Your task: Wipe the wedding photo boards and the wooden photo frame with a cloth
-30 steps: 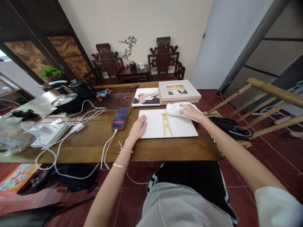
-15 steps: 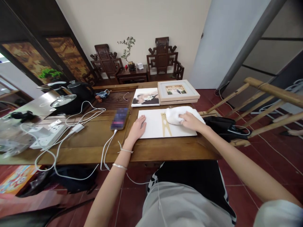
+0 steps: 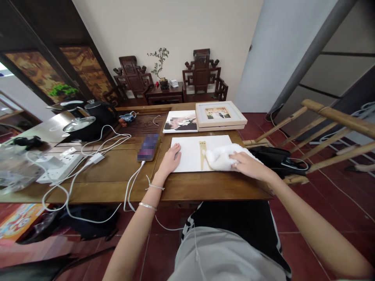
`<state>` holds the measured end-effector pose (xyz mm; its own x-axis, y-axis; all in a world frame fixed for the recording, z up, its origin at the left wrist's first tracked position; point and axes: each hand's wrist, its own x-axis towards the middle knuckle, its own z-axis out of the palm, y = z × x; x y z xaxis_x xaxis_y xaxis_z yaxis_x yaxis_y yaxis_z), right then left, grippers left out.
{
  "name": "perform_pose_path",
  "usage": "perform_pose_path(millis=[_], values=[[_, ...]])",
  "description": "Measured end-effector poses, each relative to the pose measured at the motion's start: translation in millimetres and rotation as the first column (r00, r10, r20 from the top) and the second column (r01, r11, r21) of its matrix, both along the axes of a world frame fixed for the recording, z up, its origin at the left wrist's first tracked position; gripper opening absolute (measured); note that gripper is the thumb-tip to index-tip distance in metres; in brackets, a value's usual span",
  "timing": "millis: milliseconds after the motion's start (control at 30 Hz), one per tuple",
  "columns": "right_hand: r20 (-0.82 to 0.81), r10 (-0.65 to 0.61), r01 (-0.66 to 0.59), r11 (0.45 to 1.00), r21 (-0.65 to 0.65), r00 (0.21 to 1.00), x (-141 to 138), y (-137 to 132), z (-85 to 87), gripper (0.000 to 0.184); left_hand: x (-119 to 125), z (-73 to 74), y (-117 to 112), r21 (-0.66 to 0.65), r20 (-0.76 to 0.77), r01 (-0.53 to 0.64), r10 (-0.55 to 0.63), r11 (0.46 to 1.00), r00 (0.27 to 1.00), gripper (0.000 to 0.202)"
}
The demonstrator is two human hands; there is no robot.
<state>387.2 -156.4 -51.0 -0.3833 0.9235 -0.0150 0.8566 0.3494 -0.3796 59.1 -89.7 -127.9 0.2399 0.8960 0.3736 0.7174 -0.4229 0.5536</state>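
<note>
A white board (image 3: pixel 187 156) with a tan stand-like piece (image 3: pixel 202 154) on its face lies on the wooden table before me. My left hand (image 3: pixel 172 156) rests flat on the board's left edge, fingers stretched out. At the lower right of the board, my right hand (image 3: pixel 246 164) grips a fluffy white cloth (image 3: pixel 222 157), pressing it against the surface. The cloth covers part of the tan piece and the board's right side.
Behind the board are a photo panel (image 3: pixel 181 121) and a pale picture frame (image 3: pixel 220 115). To the left lie a phone (image 3: pixel 148 147) on a charging cable, loose white cables and a power strip (image 3: pixel 60 168). A bamboo chair (image 3: pixel 331 113) stands at the right.
My right hand has moved the cloth toward me and slightly right, down to the board's near edge. More of the tan piece's lower part is covered. My left hand has stayed in place.
</note>
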Motion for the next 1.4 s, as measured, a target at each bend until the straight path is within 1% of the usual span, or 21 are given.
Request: perform_pose_path(millis=[133,233,300,367,433,500,600,700,767,867,933,1000,1067,1133,1267,1400], values=[[-0.095,-0.017,0.025,0.996,0.083,0.995,-9.4,62.2,-3.9,0.028,-0.1,0.7,-0.5,0.001,-0.021,-0.002,0.002,1.000,1.000,0.044],[-0.084,-0.007,0.021,0.987,0.162,0.996,-16.2,102.2,-8.7,0.033,-0.9,0.0,0.3,-0.002,-0.033,-0.002,0.002,1.000,0.999,0.045],[-0.063,-0.003,0.015,0.981,0.192,0.998,-19.5,119.5,-11.7,0.034,-1.5,-0.7,0.8,-0.004,-0.032,-0.006,0.006,1.000,0.999,0.044],[-0.047,0.002,0.008,0.979,0.205,0.999,-22.4,126.8,-14.7,0.035,-1.9,-1.2,1.0,-0.003,-0.025,-0.007,0.007,1.000,1.000,0.044],[-0.025,0.015,-0.009,0.975,0.220,1.000,-25.2,124.0,-18.1,0.034,-2.1,-1.3,1.0,-0.003,-0.019,-0.002,0.002,1.000,1.000,0.044],[0.015,0.046,-0.049,0.970,0.238,0.999,-27.2,112.5,-22.3,0.035,-2.0,-1.3,0.9,-0.005,-0.021,0.003,-0.003,1.000,1.000,0.044],[0.095,0.112,-0.134,0.954,0.268,0.989,-25.8,83.4,-28.1,0.037,-1.6,-1.4,0.9,-0.005,-0.027,0.001,-0.001,1.000,1.000,0.044],[0.124,0.165,-0.193,0.945,0.263,0.978,-19.0,44.8,-28.8,0.036,-1.2,-1.2,0.6,-0.003,-0.024,-0.001,0.000,1.000,1.000,0.044],[0.121,0.198,-0.223,0.943,0.246,0.973,-13.7,16.4,-24.4,0.032,-0.9,-0.8,0.2,-0.005,-0.021,0.001,-0.001,1.000,1.000,0.044],[0.128,0.227,-0.250,0.948,0.199,0.965,-6.9,-22.6,-12.4,0.026,-0.7,-0.3,-0.4,-0.009,-0.013,0.004,-0.004,1.000,1.000,0.044],[0.129,0.231,-0.249,0.957,0.147,0.964,-3.2,-40.8,-4.1,0.024,-0.5,-0.4,-0.4,-0.007,-0.004,0.008,-0.008,1.000,1.000,0.043],[0.117,0.223,-0.235,0.967,0.101,0.968,-0.3,-49.2,1.7,0.022,-0.3,-0.9,-0.3,-0.003,0.004,0.010,-0.010,1.000,1.000,0.043],[0.102,0.199,-0.207,0.976,0.072,0.975,1.2,-47.0,4.5,0.019,0.0,-1.1,-0.3,-0.002,0.005,0.005,-0.005,1.000,1.000,0.043],[0.087,0.156,-0.161,0.985,0.062,0.984,0.2,-35.0,4.6,0.018,0.5,-0.7,-0.6,-0.002,-0.003,-0.001,0.001,1.000,1.000,0.043],[0.008,0.058,-0.058,0.995,0.081,0.998,-11.2,9.7,0.0,0.021,1.0,1.8,-2.0,0.002,-0.026,0.000,0.000,1.000,1.000,0.044],[-0.169,0.000,0.022,0.991,0.131,0.986,-37.7,59.5,-6.7,0.030,0.7,2.5,-2.1,0.002,-0.038,-0.006,0.007,1.000,0.999,0.043]])
